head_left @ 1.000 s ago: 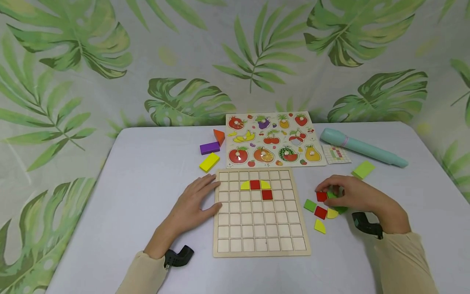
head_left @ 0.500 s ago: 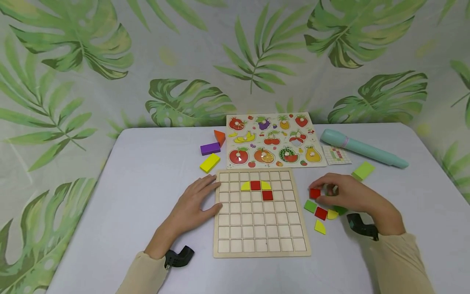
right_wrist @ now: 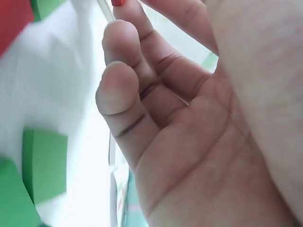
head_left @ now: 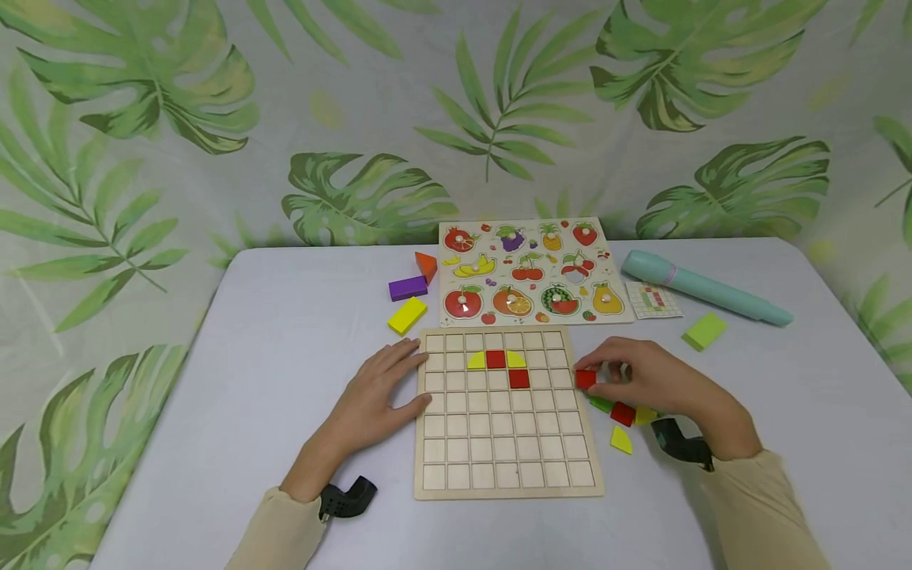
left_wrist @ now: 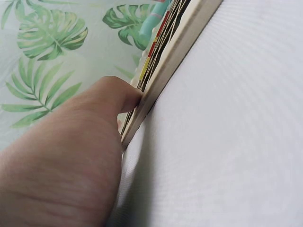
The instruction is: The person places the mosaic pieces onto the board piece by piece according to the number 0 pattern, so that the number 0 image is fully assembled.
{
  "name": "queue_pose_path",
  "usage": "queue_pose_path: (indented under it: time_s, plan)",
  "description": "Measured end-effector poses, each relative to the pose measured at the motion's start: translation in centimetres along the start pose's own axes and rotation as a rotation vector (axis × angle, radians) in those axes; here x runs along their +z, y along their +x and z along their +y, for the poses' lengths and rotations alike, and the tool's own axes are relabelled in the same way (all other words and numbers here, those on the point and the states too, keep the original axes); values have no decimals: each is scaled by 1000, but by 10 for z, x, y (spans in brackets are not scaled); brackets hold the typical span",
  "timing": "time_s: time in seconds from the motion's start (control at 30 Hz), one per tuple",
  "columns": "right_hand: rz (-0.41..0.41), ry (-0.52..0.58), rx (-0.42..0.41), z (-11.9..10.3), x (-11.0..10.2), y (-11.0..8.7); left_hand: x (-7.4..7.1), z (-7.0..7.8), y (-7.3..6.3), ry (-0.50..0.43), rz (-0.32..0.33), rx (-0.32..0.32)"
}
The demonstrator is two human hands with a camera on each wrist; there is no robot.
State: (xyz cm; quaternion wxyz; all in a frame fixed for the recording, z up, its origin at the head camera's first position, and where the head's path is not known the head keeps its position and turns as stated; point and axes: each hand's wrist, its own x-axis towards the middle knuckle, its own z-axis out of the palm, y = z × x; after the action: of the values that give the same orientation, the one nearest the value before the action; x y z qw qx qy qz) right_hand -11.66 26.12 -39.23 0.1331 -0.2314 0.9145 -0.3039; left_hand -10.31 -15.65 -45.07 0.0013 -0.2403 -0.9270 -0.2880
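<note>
A wooden grid board (head_left: 507, 427) lies flat on the table, with two red squares and two yellow quarter-circles in its upper cells. My left hand (head_left: 374, 396) rests along the board's left edge, fingers extended and touching the rim; the left wrist view shows the thumb (left_wrist: 128, 94) against that edge. Just off the board's right edge, my right hand (head_left: 641, 378) pinches a red square tile (head_left: 586, 380) between thumb and fingers. Below that hand lie another red tile (head_left: 623, 414), a yellow quarter-circle (head_left: 621, 440) and a partly hidden green tile (head_left: 602, 404).
Behind the grid stands a fruit peg puzzle (head_left: 534, 273). At its right are a small pattern card (head_left: 653, 300), a teal tube-like object (head_left: 705, 286) and a light green block (head_left: 704, 332). Orange, purple (head_left: 408, 289) and yellow (head_left: 408, 316) blocks lie at its left.
My right hand has moved left from the loose pieces to the board's right edge, carrying the red tile. My left hand stays in place.
</note>
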Motion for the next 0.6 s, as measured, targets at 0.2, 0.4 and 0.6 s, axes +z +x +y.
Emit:
queue_pose_path:
  time_s: [0.2, 0.4, 0.6]
  plan:
    - [-19, 9, -15, -11, 6, 6, 0, 0, 0, 1, -1, -3]
    - [-39, 16, -41, -20, 15, 13, 1, -2, 0, 8, 4, 4]
    - [-49, 12, -84, -29, 26, 19, 2, -3, 0, 7, 6, 6]
